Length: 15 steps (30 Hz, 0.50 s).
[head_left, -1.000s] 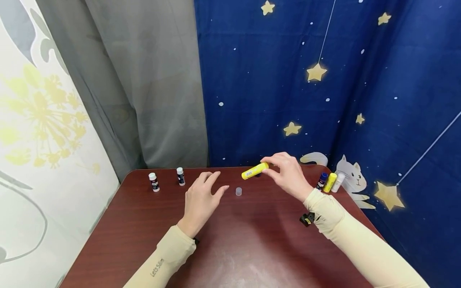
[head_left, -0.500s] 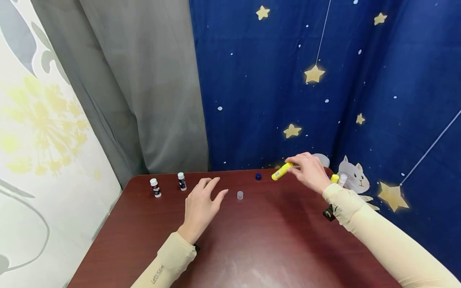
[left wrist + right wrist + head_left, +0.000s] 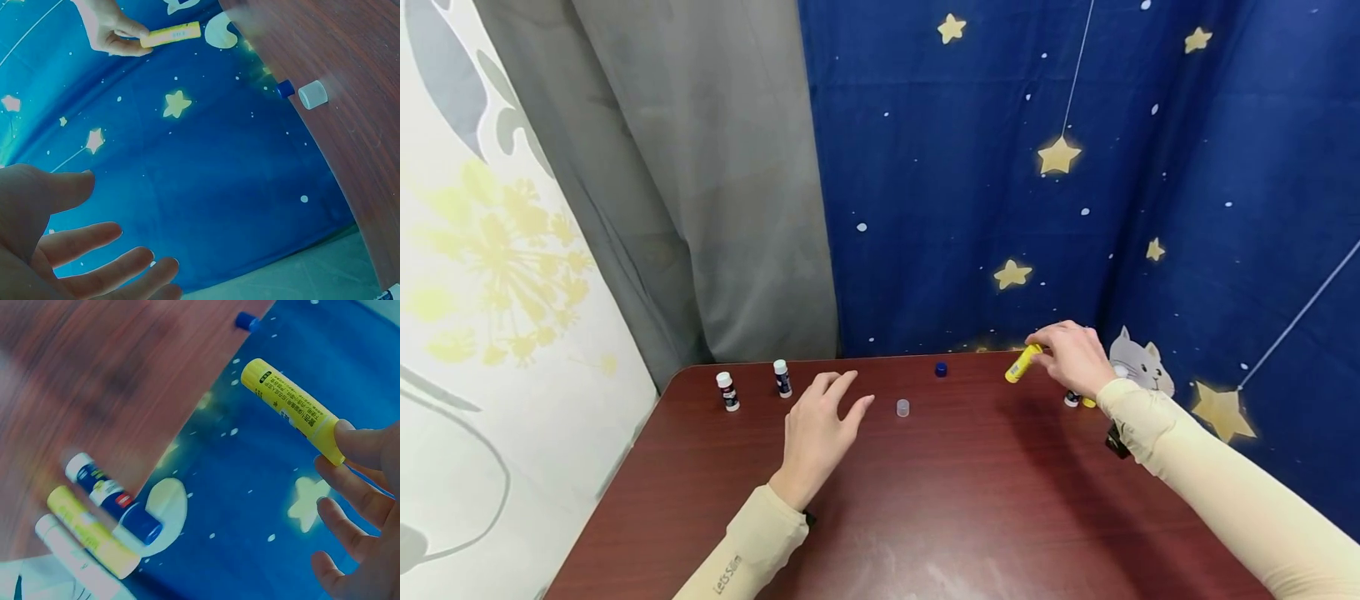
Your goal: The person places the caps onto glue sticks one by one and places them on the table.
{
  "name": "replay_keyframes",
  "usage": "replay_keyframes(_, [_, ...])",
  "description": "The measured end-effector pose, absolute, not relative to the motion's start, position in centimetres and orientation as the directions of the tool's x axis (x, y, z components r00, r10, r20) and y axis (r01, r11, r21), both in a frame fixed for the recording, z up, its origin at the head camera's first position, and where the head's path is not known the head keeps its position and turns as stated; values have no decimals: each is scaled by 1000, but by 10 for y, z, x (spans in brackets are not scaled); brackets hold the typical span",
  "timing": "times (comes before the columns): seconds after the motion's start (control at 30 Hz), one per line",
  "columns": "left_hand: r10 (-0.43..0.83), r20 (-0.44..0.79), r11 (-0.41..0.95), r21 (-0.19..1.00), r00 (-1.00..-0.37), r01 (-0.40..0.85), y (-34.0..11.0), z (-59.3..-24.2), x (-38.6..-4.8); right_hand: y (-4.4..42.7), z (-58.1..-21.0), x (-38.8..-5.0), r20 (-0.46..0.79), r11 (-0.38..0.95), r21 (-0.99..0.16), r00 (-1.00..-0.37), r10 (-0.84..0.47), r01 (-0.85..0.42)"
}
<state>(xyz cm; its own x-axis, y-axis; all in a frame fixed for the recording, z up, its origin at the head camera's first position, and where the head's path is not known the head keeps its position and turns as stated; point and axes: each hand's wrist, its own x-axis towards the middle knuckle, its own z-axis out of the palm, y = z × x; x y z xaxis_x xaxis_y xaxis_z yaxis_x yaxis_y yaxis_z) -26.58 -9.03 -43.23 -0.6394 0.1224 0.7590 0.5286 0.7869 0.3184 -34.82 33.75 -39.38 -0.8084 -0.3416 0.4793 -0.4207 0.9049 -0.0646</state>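
My right hand (image 3: 1071,358) pinches a yellow glue stick (image 3: 290,406) by one end, between thumb and index finger. The stick tilts in the air above the table's back right, its free end pointing down and left in the head view. In the right wrist view the other fingers spread apart from it. My left hand (image 3: 818,433) hovers over the table's middle left, its thumb and fingers parted, holding nothing. Nearest to it is a small translucent cap (image 3: 902,407). A blue cap (image 3: 941,369) lies farther back.
Blue (image 3: 112,497), yellow (image 3: 90,531) and white (image 3: 78,562) glue sticks stand in a row at the right edge, partly hidden by my right hand in the head view. Two white-capped bottle-like sticks (image 3: 727,392) stand back left. Curtains hang behind the table (image 3: 880,500).
My right hand has carried the yellow glue stick to the right, towards the row of sticks. The blue cap has come into full view. My left hand has hardly moved.
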Motion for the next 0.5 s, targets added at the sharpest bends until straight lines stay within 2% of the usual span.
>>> replay_keyframes(0.37, [121,746,789,328,-655,520,-92,-432,-265,366,-411,-358,390,943,-39,-874,-289,-329])
replay_keyframes(0.5, [117,749,789,328,-652,519,-93,-433,-265,374,-414,-362,374,945,-33,-880,-291,-326])
